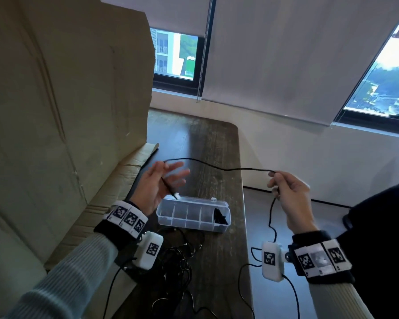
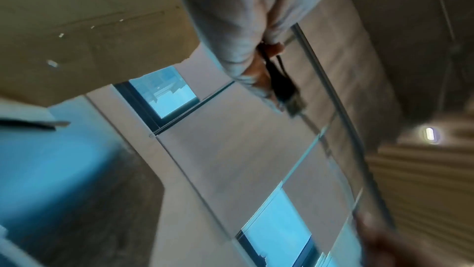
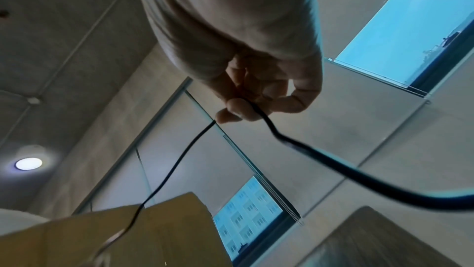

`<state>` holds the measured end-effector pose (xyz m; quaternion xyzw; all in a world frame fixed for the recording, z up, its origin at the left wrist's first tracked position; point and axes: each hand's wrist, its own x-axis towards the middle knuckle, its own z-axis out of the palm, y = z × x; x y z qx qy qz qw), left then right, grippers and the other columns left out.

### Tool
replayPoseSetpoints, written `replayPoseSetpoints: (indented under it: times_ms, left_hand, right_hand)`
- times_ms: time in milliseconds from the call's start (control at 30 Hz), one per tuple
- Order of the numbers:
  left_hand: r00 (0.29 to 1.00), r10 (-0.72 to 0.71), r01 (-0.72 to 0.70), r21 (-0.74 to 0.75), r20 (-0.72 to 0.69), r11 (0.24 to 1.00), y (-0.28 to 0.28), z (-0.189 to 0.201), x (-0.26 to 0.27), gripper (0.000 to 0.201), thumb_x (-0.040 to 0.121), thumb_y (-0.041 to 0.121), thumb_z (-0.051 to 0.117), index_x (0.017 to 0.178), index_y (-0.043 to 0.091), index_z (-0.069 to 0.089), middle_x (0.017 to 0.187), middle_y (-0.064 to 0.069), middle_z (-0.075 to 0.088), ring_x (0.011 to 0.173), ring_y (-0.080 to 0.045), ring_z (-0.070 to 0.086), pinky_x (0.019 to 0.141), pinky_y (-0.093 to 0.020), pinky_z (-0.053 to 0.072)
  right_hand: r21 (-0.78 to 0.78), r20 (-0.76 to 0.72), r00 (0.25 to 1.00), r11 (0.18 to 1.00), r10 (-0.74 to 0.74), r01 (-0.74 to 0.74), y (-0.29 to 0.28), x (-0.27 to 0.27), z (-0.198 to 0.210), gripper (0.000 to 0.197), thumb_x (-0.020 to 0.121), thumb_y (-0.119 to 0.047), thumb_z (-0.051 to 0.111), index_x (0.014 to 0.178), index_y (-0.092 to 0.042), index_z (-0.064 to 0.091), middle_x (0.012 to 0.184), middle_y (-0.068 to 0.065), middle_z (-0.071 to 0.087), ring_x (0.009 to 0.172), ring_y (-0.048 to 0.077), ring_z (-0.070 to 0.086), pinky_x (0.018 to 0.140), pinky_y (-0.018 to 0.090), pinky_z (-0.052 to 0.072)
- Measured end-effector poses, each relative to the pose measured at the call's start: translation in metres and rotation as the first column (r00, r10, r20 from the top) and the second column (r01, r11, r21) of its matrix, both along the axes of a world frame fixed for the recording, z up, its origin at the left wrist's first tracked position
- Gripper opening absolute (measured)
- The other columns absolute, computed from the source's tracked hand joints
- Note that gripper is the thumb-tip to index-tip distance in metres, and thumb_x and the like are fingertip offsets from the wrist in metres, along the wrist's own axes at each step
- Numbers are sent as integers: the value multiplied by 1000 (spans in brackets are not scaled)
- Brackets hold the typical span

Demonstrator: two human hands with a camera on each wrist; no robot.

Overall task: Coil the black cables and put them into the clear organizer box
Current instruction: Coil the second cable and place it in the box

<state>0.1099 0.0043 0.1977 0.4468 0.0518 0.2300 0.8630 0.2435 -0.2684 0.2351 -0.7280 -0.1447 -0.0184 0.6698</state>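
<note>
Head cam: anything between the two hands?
Only the black cable spanning from left hand to right hand, above the table; head view.

Black cable (image 1: 217, 165); clear box (image 1: 194, 212) with something black in one end compartment. Dark wood-grain surface (image 1: 207, 143), tan cardboard (image 1: 67, 100). Wristbands (image 1: 124, 217) — black, with black-and-white square markers; pale ribbed sleeves (image 1: 62, 279).

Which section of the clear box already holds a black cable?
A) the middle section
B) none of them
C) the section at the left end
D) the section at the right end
D: in the head view, a dark bundle of cable lies in the right end section of the clear box, while the other sections look empty.
</note>
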Motion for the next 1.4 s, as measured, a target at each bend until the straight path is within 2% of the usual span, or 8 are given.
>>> replayPoseSetpoints:
  times_ms: [133,300,400,533,667,900,1167,1400]
  left_hand:
    - [992,15,10,-197,128,980,11,30,3,36,101,39,24,84,19,49,129,-2,62,114,-21,63,70,-35,58]
    - [972,106,-27,-342,212,939,25,40,8,36,94,52,30,77,27,48,77,13,61,91,-15,70,85,-61,48]
    - [970,209,-147,-389,122,910,33,44,8,32,98,46,30,77,26,44,58,10,45,42,-3,41,52,-21,50]
    - [898,424,-396,206,-118,895,42,38,4,28,103,39,24,86,26,41,69,10,45,44,-4,31,33,-14,24]
    - [894,425,-95,869,-140,485,25,25,-6,39,103,38,22,107,20,56,89,-19,58,72,-35,54,64,-39,46]
    - [958,270,126,989,-102,-74,1,0,-3,82,67,90,24,106,28,60,93,12,64,80,-5,60,70,-21,45]
    - [994,-14,97,787,-112,609,-17,18,0,40,101,15,41,65,12,59,47,10,50,44,-2,43,50,-13,38]
    - [994,76,-56,239,-78,969,-25,36,7,40,102,28,33,101,2,63,98,-11,73,89,-29,72,73,-38,60]
  right_hand:
    - [-282,-101,987,947,128,-151,8,-9,-32,20,96,-15,54,86,-16,71,68,2,60,65,16,50,60,25,43]
    - [-378,-277,841,752,465,-540,23,-31,-51,19,97,-20,54,95,-15,73,53,-11,53,54,9,46,54,21,41]
    - [-423,-305,760,633,574,-648,27,-41,-41,20,97,-21,55,102,-12,72,48,-15,52,44,1,40,45,16,34]
    - [-436,-244,733,604,634,-667,27,-51,-12,23,98,-19,53,96,-8,73,44,-13,44,39,0,34,41,11,29]
    - [-413,-47,766,685,641,-599,29,-58,20,24,97,-22,54,88,-13,74,48,-3,38,42,8,28,45,16,27]
    - [-329,182,865,858,468,-395,40,-45,45,22,95,-25,57,85,-20,75,67,1,70,63,22,59,71,34,50]
    - [-135,50,934,929,353,-344,40,-37,33,18,97,-7,52,98,1,68,41,-19,55,39,-7,51,42,4,37]
    - [-66,-26,931,928,365,-366,46,-36,4,19,95,-16,57,97,-3,71,44,-13,46,38,0,33,40,11,29]
